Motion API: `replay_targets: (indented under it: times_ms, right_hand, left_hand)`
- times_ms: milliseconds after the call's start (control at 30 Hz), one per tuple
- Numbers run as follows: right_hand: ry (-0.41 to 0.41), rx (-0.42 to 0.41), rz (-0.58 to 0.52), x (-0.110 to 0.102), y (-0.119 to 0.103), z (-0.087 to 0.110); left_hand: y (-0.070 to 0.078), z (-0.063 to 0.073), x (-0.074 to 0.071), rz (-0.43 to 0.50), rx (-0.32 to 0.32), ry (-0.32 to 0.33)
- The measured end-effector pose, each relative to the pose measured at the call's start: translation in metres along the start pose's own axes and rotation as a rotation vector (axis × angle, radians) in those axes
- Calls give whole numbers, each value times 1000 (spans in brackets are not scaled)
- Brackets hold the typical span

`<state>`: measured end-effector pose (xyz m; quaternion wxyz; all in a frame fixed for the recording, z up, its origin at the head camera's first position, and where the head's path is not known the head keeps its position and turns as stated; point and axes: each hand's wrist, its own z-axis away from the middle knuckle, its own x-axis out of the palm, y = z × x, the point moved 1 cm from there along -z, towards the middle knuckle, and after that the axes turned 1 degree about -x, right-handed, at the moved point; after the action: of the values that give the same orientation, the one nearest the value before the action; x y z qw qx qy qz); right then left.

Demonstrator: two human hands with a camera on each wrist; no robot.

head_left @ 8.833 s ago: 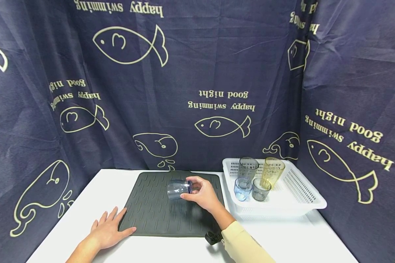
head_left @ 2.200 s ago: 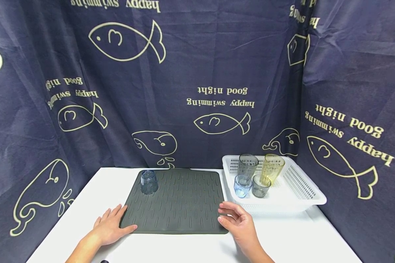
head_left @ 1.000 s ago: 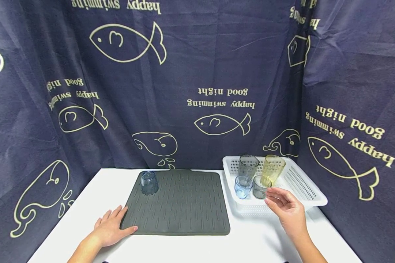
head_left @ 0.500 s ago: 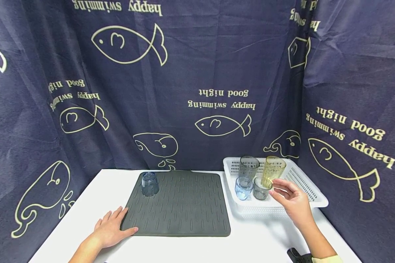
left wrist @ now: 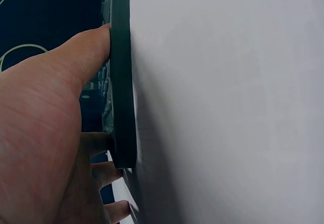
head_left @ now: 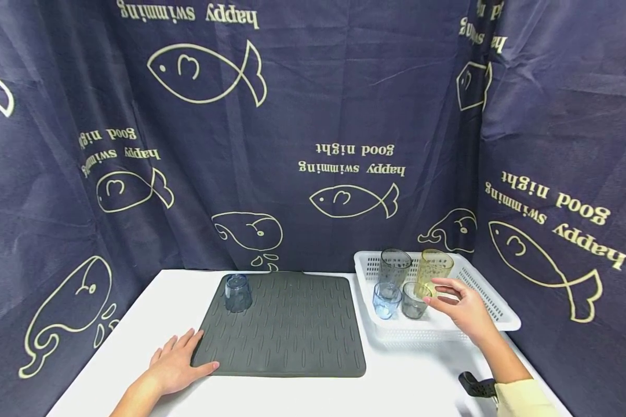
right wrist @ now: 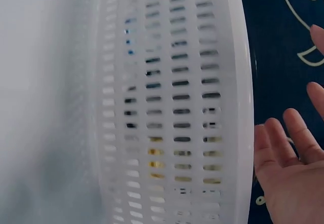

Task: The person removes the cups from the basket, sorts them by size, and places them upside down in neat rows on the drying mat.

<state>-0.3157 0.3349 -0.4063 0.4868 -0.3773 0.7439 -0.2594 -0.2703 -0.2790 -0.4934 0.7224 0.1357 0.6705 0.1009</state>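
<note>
My right hand (head_left: 461, 308) hovers over the front right part of the white basket (head_left: 438, 325), thumb and fingers apart. Its thumb tip is beside the small grey glass (head_left: 414, 306); whether they touch I cannot tell. In the right wrist view the fingers (right wrist: 298, 133) are spread beyond the basket wall. Left of that glass stands a small light blue glass (head_left: 386, 304). Behind them are a tall grey glass (head_left: 395, 265) and a tall yellow one (head_left: 435, 267). My left hand (head_left: 173, 366) rests at the near left corner of the dark mat (head_left: 292, 336), thumb on it.
A blue glass (head_left: 238, 295) stands on the mat's far left corner, its narrower end seemingly up. Mat and basket share a white table (head_left: 313, 397). Dark blue curtains (head_left: 302, 121) with fish drawings hang behind and at both sides.
Earlier my right hand held the blue glass sideways over the mat; that glass now stands on the mat. The right hand has moved right to the basket. My left hand has stayed put.
</note>
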Motion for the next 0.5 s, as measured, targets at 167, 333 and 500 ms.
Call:
replay_targets:
  times_ms: [167, 333, 500]
  right_hand:
    - [-110, 44, 36, -6, 2, -11]
    - [-184, 66, 57, -11, 9, -20]
    - [-230, 85, 97, -10, 16, -27]
  left_hand:
    - [-3, -1, 4, 21, -5, -5]
    - [-5, -3, 8, 38, -10, 2]
    - [-4, -2, 4, 21, -1, 16]
